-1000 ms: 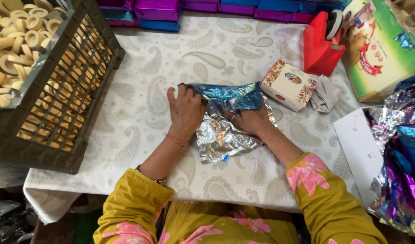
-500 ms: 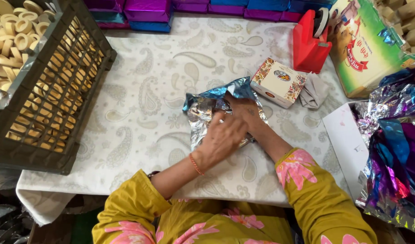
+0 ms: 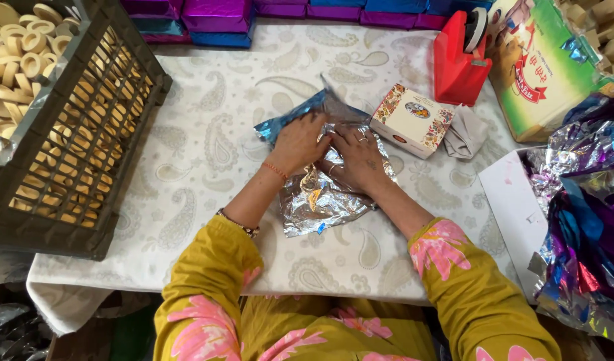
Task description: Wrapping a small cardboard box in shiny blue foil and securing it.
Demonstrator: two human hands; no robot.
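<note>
1. Head view: two hands, left (image 3: 299, 142) and right (image 3: 356, 157), both pressed flat on one foil sheet (image 3: 320, 197) at mid-desk (image 3: 207, 147).
2. One patterned box (image 3: 412, 120), one red tape dispenser (image 3: 458, 63), one crate (image 3: 73, 144) of rings.
3. Whatever the foil wraps is hidden under the hands.
4. Foil: silver inside, blue outside, crinkled.

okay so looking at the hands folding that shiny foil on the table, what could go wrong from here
The foil sheet is thin and already creased; with both the left hand and right hand pressing on it, a hard pull could tear it. The small patterned box sits right beside the right hand, so an outward sweep might knock it against the red tape dispenser.
</note>
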